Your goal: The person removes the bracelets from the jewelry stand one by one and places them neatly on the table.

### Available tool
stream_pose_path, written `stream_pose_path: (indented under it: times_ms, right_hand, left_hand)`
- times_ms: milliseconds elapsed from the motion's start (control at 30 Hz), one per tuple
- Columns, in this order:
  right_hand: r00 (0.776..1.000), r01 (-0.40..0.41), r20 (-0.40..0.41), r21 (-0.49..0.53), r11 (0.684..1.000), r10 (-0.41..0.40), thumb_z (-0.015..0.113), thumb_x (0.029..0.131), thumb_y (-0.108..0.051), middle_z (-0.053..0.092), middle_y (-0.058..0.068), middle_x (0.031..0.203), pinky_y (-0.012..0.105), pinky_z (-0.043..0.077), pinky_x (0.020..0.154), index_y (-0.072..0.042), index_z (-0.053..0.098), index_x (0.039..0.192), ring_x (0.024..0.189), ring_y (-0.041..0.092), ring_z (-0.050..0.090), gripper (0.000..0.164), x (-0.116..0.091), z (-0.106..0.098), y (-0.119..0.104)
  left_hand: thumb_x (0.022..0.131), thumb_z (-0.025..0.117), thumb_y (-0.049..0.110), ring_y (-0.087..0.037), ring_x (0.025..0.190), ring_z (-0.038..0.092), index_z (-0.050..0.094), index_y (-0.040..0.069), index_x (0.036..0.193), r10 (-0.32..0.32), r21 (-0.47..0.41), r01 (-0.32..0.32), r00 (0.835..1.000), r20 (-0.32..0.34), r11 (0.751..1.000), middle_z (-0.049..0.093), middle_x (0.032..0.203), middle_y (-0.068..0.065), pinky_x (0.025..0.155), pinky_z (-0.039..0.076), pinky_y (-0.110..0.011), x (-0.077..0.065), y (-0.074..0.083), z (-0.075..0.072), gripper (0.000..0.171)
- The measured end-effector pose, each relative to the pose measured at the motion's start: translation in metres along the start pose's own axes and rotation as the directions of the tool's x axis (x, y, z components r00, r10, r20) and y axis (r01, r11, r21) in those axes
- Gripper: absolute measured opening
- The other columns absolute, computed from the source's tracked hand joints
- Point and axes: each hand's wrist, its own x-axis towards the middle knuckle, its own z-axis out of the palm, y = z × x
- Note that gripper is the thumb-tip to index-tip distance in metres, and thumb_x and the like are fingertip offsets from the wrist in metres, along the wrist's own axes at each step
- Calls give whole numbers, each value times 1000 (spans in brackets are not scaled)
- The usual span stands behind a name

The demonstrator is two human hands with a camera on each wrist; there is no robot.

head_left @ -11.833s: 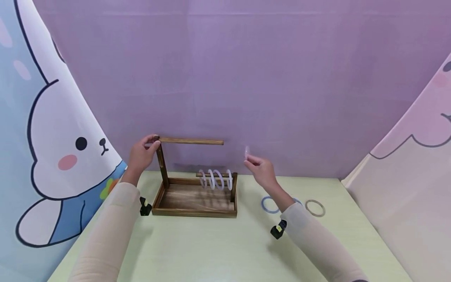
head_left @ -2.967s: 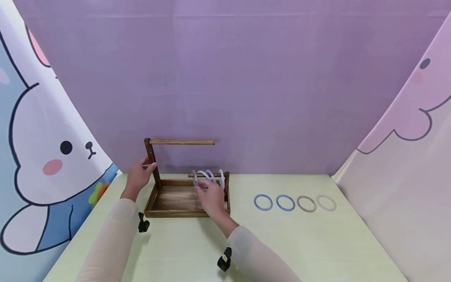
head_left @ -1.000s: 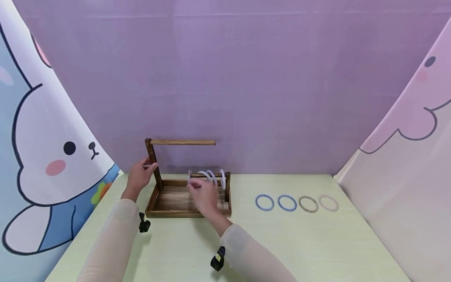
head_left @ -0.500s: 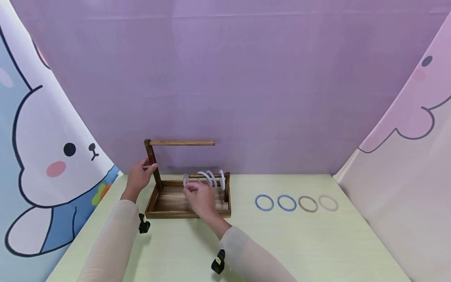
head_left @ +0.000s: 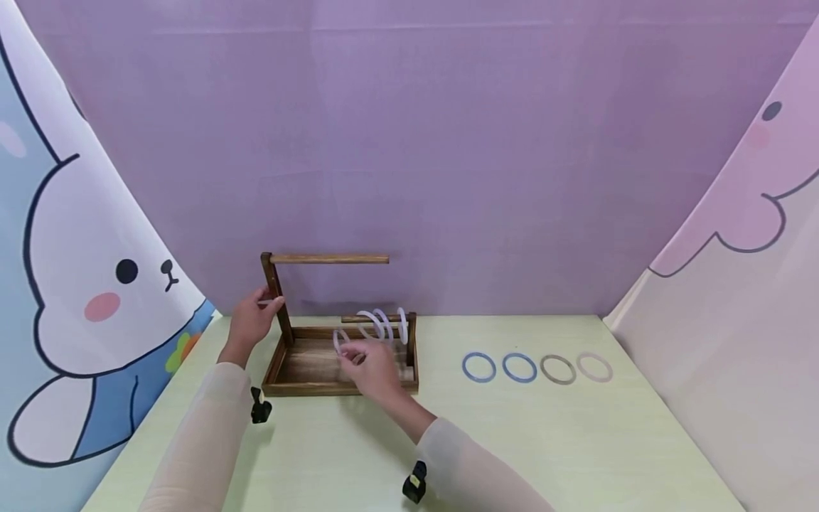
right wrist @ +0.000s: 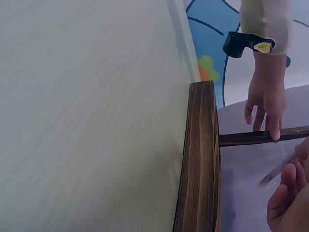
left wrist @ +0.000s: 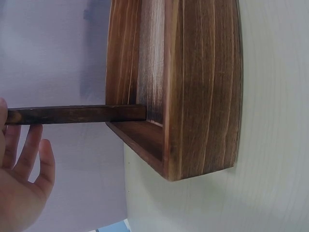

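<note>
My left hand (head_left: 251, 323) holds the upright post (head_left: 286, 310) of a dark wooden stand between thumb and fingers; the left wrist view shows the same post (left wrist: 77, 114) from close by. My right hand (head_left: 374, 370) pinches a pale, translucent bangle (head_left: 337, 341) just left of the free end of the stand's short lower rod (head_left: 348, 319). In the right wrist view this bangle (right wrist: 277, 171) shows edge-on at the fingertips. Three pale lilac bangles (head_left: 404, 327) hang on the lower rod. The long upper rod (head_left: 329, 259) carries nothing.
The stand's shallow tray (head_left: 333, 389) sits on the pale green table (head_left: 320, 455). To its right lie two blue bangles (head_left: 479, 382), a brownish-grey bangle (head_left: 558, 383) and a pale pink one (head_left: 594, 380) in a row. A purple cloth (head_left: 486, 156) hangs behind.
My right hand has drawn the leftmost bangle left off the lower rod, then lowered it slightly. Earlier it held a bangle right of the stand. My left hand has shifted down the post.
</note>
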Motion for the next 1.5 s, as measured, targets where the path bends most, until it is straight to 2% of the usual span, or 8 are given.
stream_pose_path:
  times_ms: [433, 733, 1067, 1200, 1400, 1500]
  right_hand:
    - [989, 20, 150, -31, 999, -15, 77, 84, -5, 72, 0, 80, 12, 50, 54, -9, 82, 97, 65, -4, 53, 15, -28, -28, 18]
    - [976, 37, 217, -50, 998, -25, 77, 85, -6, 71, -2, 83, 14, 52, 58, -9, 82, 98, 70, -3, 55, 14, -45, -58, 36]
    - [979, 44, 205, -98, 994, -23, 80, 82, -6, 70, -5, 78, 15, 48, 59, -10, 83, 95, 69, 4, 57, 13, -56, -85, 46]
    - [981, 38, 195, -132, 991, -12, 81, 82, -6, 70, -6, 77, 16, 46, 57, -11, 83, 95, 67, 2, 56, 14, -63, -98, 54]
    - [979, -20, 196, -194, 981, 59, 81, 80, -7, 68, -8, 75, 16, 47, 56, -16, 83, 95, 65, -5, 50, 18, -75, -116, 68]
    - [979, -12, 196, -211, 977, 54, 81, 79, -6, 69, -7, 75, 16, 48, 57, -15, 83, 95, 66, -5, 52, 19, -80, -124, 73]
  left_hand:
    - [108, 51, 35, -50, 127, 56, 41, -5, 151, -9, -19, 9, 1000, 11, 1000, 53, 143, -34, 103, 49, -62, 1, -2, 1, 60]
    - [107, 53, 33, -50, 127, 57, 40, -5, 152, -23, -7, 23, 1000, 7, 1000, 54, 142, -33, 103, 49, -62, 2, -3, 2, 60]
    - [108, 51, 34, -50, 126, 57, 42, -5, 150, -9, -12, 9, 1000, 1, 1000, 55, 141, -34, 102, 49, -62, 0, -1, 3, 58]
    - [108, 51, 34, -50, 125, 57, 44, -4, 149, -10, -15, 10, 1000, 3, 1000, 55, 140, -34, 102, 50, -62, -1, 0, 3, 57]
    - [108, 49, 37, -51, 127, 55, 41, -5, 151, -23, -21, 24, 1000, 21, 999, 53, 142, -34, 103, 48, -62, -1, 0, 2, 60]
    - [108, 49, 38, -51, 128, 55, 41, -5, 151, -21, -24, 21, 1000, 20, 999, 53, 143, -34, 104, 48, -63, 0, -1, 1, 61]
